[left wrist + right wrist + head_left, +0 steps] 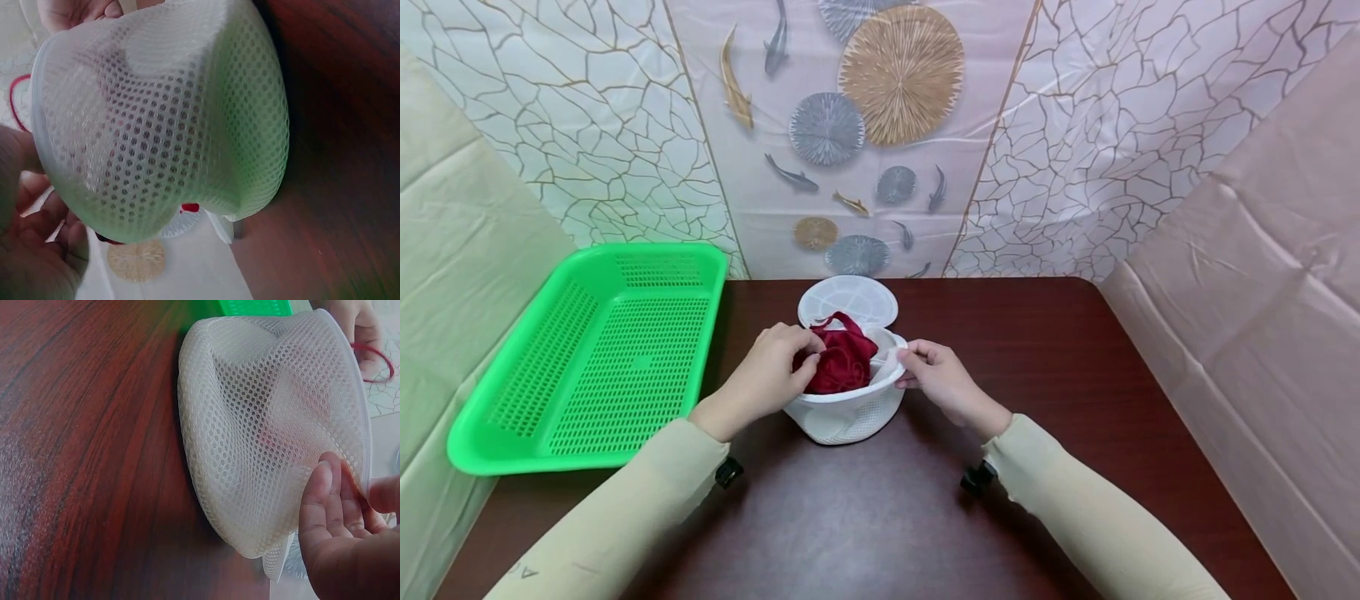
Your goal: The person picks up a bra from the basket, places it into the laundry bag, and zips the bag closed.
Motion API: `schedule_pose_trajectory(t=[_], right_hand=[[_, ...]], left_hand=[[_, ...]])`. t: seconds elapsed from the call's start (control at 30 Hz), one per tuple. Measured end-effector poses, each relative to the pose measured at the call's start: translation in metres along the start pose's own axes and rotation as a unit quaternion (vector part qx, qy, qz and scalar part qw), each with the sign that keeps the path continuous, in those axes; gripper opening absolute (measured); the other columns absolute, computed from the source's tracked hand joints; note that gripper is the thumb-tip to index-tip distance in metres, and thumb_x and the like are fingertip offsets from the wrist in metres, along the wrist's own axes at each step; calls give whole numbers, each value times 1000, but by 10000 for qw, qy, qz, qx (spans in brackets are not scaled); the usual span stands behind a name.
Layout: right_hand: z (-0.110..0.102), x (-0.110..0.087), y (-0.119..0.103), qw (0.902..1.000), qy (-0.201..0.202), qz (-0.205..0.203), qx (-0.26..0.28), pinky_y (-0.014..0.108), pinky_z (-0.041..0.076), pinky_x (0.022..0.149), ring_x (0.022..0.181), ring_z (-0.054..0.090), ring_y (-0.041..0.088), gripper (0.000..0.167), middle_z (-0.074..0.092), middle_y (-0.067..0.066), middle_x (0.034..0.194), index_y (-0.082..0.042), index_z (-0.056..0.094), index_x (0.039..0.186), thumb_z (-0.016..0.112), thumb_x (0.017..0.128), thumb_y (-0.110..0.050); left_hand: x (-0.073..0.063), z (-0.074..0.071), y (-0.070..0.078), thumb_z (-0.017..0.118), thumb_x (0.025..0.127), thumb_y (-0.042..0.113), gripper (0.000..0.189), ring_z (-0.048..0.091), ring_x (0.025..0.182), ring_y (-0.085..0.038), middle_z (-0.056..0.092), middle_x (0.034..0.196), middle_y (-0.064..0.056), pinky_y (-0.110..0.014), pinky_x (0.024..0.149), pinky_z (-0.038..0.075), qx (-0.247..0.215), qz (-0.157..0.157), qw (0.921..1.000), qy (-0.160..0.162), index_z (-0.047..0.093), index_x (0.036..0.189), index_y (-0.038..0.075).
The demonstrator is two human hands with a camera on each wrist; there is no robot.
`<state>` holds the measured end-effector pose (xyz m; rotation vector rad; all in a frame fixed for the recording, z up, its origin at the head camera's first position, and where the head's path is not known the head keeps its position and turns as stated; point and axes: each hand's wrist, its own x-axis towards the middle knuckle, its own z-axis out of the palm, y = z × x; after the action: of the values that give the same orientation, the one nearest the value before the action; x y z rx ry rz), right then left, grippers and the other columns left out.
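A round white mesh laundry bag (pixel 846 417) stands on the table, its lid (pixel 850 302) folded back behind it. Inside lies a crumpled red garment (pixel 842 362), a thin strap looping above the rim. My left hand (pixel 775 362) reaches over the bag's left rim, thumb and fingers curled on the edge of the red cloth. On the opposite side my right hand (pixel 943 379) pinches the rim between thumb and fingers. The right wrist view shows those fingers (pixel 334 500) against the outside of the mesh, the thumb over the rim. Red cloth shows faintly through the mesh wall.
A large green plastic basket (pixel 583 462) with slotted sides stands on the left of the dark wooden table (pixel 1037 333). Patterned cloth (pixel 895 200) hangs behind the table, and plain pale cloth walls (pixel 1247 250) flank it on both sides.
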<state>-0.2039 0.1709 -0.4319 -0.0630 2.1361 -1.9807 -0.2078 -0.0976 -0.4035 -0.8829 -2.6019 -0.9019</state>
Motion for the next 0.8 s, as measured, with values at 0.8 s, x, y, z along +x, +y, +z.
schedule_pose_trajectory(t=[0.8], right_hand=[[-6,-4,6,10000,15,56,-79,48,52,84,78,65,22,25,65,13,91,7,60,111,53,100,-14]], left_hand=[[26,1,-44,55,96,38,41,59,99,-26,64,110,-14,-42,87,47,-1005,-2838,9504,-779,62,115,3]])
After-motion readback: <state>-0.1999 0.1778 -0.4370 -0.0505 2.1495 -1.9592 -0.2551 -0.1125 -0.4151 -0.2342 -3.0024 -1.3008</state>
